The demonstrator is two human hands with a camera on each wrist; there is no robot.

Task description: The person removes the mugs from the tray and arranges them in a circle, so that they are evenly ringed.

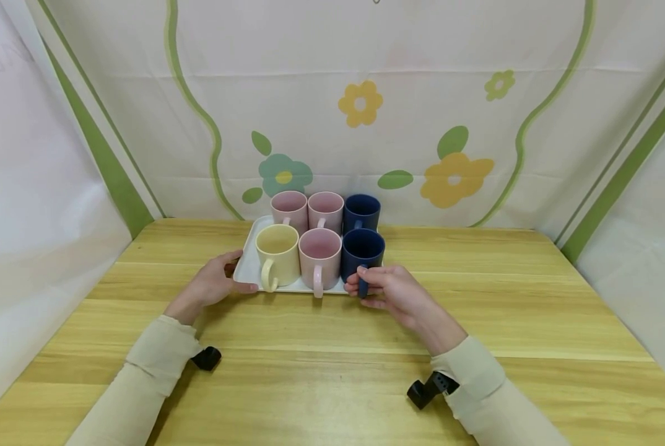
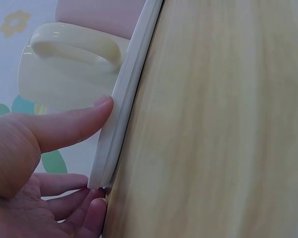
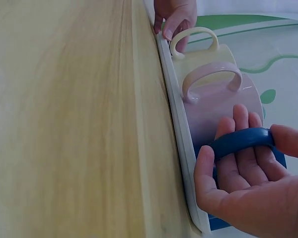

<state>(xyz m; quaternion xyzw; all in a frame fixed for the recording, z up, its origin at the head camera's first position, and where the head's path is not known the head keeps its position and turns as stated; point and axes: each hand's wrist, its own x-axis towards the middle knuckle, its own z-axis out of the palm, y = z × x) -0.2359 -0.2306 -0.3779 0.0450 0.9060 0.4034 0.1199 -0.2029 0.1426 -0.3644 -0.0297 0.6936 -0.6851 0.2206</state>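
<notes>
A white tray (image 1: pixel 247 271) stands on the wooden table with mugs in two rows. My left hand (image 1: pixel 214 280) grips the tray's left front corner; in the left wrist view the thumb (image 2: pixel 72 126) presses its rim and the other fingers curl at its edge. Closest to that hand is a pale yellow mug (image 1: pixel 285 263), followed by a pink mug (image 1: pixel 310 263). At the front right, my right hand (image 1: pixel 396 294) holds the handle of a navy blue mug (image 1: pixel 363 248), with fingers behind the handle (image 3: pixel 243 141) and the thumb at its top. This mug stands on the tray.
Behind the front row stand two pink mugs, one (image 1: pixel 289 206) left of the other (image 1: pixel 325 206), and another navy mug (image 1: pixel 361 209). A flowered curtain (image 1: pixel 321 136) hangs at the table's back edge. The wooden table (image 1: pixel 310 371) extends in front and to both sides.
</notes>
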